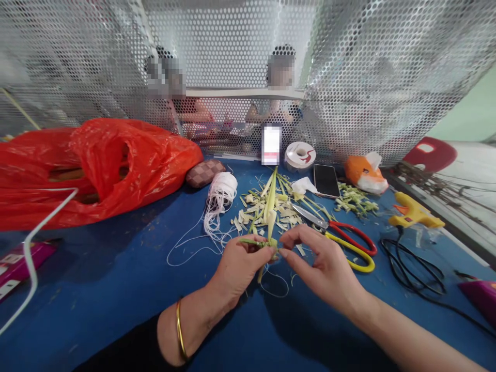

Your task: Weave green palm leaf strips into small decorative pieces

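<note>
My left hand (242, 261) pinches a small bundle of green plant strips (267, 243) between thumb and fingers, over the near part of the blue table. Just to its right, my right hand (318, 258) has thumb and forefinger drawn close together at the bundle's edge; anything thin between those tips is too small to make out. A fine thread loop (287, 289) hangs below the bundle. Behind the hands lie long pale-green leaves (270, 199) on a pile of cut scraps (248, 206). Open-bladed scissors (351, 237) with red and yellow handles rest beside my right hand.
Left of the scraps sits white thread (222, 191), near a checkered pouch (204, 173) and a red plastic bag (135, 155). A ribbon roll (290, 161), phone (326, 180) and tissue pack (364, 173) stand behind. A corded yellow glue gun (416, 212) is at right. Two people sit beyond perforated sheeting.
</note>
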Demonstrator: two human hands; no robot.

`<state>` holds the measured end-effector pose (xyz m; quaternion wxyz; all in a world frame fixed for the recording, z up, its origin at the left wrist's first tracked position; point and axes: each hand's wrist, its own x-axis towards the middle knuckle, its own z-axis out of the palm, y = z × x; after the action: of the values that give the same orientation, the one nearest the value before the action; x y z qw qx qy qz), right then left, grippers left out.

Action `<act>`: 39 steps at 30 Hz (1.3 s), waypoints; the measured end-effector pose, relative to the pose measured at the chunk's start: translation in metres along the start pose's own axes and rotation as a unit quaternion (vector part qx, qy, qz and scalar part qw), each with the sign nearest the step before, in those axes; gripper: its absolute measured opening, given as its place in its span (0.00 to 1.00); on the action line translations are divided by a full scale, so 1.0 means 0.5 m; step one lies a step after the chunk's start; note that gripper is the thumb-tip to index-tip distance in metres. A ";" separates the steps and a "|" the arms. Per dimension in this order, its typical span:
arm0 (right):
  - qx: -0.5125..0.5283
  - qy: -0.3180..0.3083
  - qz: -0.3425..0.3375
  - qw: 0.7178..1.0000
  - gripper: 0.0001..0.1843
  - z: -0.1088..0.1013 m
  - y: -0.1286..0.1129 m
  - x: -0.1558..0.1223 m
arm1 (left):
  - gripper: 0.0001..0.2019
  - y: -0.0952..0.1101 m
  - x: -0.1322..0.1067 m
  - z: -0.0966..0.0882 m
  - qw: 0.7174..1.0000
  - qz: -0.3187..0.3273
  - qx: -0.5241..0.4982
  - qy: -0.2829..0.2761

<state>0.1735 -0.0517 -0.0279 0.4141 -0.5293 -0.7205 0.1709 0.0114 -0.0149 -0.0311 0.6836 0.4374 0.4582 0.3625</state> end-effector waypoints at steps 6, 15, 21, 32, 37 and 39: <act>-0.200 0.034 -0.246 0.948 0.11 -0.009 -0.002 0.005 | 0.04 -0.012 -0.003 -0.001 0.987 0.073 0.144 0.016; -0.311 -0.011 -0.315 0.896 0.13 -0.001 -0.005 -0.006 | 0.04 -0.019 -0.005 -0.009 0.945 0.168 0.278 0.030; -0.153 0.003 -0.154 0.976 0.09 0.016 -0.006 -0.008 | 0.04 -0.019 -0.012 -0.014 0.920 0.214 0.328 0.020; 0.014 -0.013 -0.091 0.996 0.09 0.017 -0.027 -0.015 | 0.03 -0.013 -0.007 -0.017 0.927 0.198 0.317 0.027; 0.007 0.076 -0.062 0.995 0.07 -0.009 -0.012 -0.008 | 0.07 -0.001 0.000 -0.010 0.994 0.042 0.101 0.028; -0.074 0.117 -0.059 0.989 0.08 -0.020 0.014 0.002 | 0.08 0.004 -0.001 -0.008 0.999 0.008 0.031 0.029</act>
<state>0.1854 -0.0499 -0.0264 0.4640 -0.5317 -0.7079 0.0294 0.0072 -0.0135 -0.0300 0.6531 0.4515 0.4856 0.3657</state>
